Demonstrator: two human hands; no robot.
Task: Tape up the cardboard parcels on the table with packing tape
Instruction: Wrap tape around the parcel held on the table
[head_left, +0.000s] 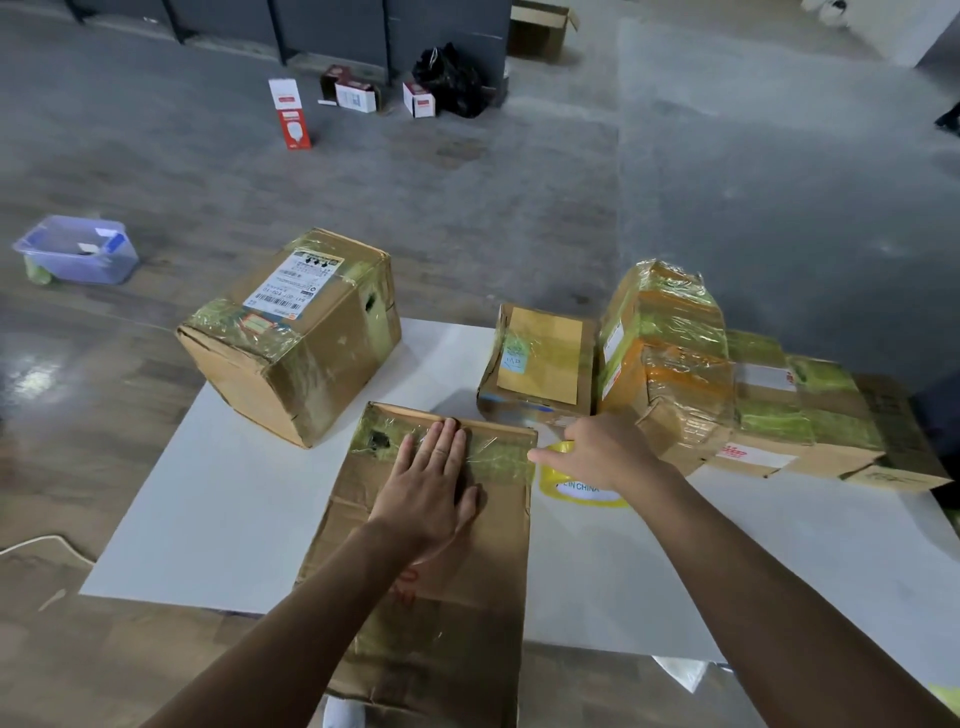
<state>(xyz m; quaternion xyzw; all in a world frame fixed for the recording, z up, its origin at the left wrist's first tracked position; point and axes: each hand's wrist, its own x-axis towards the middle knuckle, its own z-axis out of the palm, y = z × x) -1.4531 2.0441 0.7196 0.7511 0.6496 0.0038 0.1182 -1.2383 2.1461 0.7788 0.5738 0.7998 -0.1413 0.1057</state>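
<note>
Fingers straight, a person's left hand (434, 483) presses flat on the taped far end of a cardboard parcel (441, 597) on the white table (234, 519). Just right of it, the right hand (597, 452) curls around a yellow tape roll (576, 491) beside the parcel's edge.

Layout of the table (234, 519). The nearest parcel (467, 571) lay front centre, with the left hand (431, 488) flat on its far end. Just right of it sat the tape roll (576, 488), held by the right hand (597, 452). Behind were a large parcel (311, 364) at left and a small parcel (540, 358) and a tall parcel (670, 364) side by side at right.
</note>
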